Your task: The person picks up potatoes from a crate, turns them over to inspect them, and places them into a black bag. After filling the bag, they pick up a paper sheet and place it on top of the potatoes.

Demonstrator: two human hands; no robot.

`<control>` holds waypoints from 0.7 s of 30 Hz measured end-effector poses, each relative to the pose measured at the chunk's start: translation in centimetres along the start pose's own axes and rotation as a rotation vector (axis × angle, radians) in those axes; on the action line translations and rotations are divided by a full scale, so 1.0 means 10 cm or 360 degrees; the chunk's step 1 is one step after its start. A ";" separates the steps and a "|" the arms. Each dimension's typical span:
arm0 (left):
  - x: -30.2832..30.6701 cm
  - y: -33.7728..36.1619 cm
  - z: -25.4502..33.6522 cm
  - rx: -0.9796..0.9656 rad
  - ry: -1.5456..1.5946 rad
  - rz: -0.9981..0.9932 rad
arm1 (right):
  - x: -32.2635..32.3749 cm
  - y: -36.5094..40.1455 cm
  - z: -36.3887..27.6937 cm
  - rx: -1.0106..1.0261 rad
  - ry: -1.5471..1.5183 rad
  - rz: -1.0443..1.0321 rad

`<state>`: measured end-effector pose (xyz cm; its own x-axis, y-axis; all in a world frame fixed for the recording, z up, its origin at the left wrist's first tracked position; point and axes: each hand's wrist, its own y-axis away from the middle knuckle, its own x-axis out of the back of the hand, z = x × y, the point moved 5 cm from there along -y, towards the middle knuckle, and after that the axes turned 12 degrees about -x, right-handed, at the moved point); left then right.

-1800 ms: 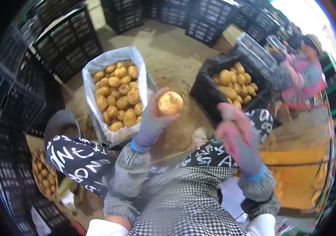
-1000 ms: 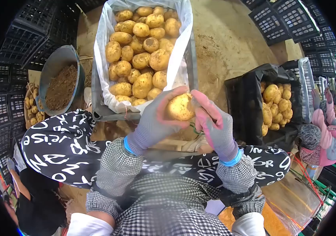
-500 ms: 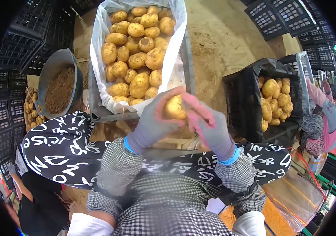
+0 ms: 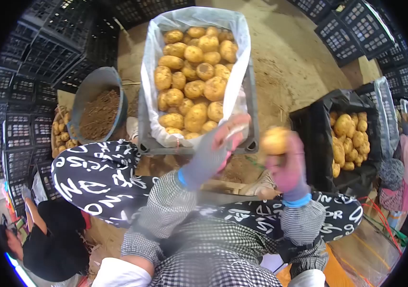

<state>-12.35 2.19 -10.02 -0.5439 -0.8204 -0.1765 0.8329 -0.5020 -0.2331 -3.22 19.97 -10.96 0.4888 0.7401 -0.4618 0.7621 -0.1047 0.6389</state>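
Observation:
My right hand [image 4: 290, 165], in a grey and pink glove, is closed on a yellow potato [image 4: 275, 140]. It holds the potato above the floor, between the lined crate and the black-lined crate. The potato and the fingers are slightly blurred. My left hand [image 4: 213, 150], gloved alike, is at the near right corner of the lined crate [image 4: 147, 143]. Its fingers are apart, with nothing seen in them. Many potatoes [image 4: 196, 117] fill that crate inside a white plastic liner [image 4: 243, 43].
On the right stands a crate with a black liner [image 4: 309, 115], holding potatoes [image 4: 349, 138]. A tub of soil [image 4: 100, 115] is at left, beside more potatoes [image 4: 61, 131]. Stacked black crates [image 4: 46, 48] line the left side. Other people [image 4: 53, 239] sit at both sides.
My hands have separated. The potato that was between both hands has moved right in my right hand, while my left hand has let go. The view has shifted, too.

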 end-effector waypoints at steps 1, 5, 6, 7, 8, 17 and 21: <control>0.12 -0.06 -0.06 0.0018 -0.0161 0.0145 | 0.25 -0.01 -0.20 0.0209 -0.0324 -0.0230; 1.20 -0.30 -0.36 0.0259 -0.1846 0.0260 | 0.87 0.18 -0.89 0.0321 -0.1131 -0.0986; 1.40 -0.32 -0.46 0.0522 -0.1986 0.0255 | 1.02 0.22 -0.99 0.0315 -0.1232 -0.1065; 1.48 -0.32 -0.58 0.0605 -0.2042 0.0251 | 1.03 0.17 -0.96 0.0355 -0.1175 -0.1017; 1.60 -0.33 -0.70 0.0676 -0.2107 0.0249 | 1.04 0.13 -0.94 0.0393 -0.1117 -0.0968; 1.39 -0.32 -0.79 0.1077 -0.0031 0.0406 | 0.16 0.25 -0.63 0.0714 0.0372 0.0263; 0.30 -0.17 -0.10 0.1108 0.0451 0.0071 | -0.15 0.11 -0.27 0.0725 0.1099 0.0123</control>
<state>-15.49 0.81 -11.11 -0.4353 -0.7893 -0.4330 0.6758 -0.6042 0.4221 -4.30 20.54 -7.85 0.2896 0.9454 0.1498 0.9069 -0.3210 0.2730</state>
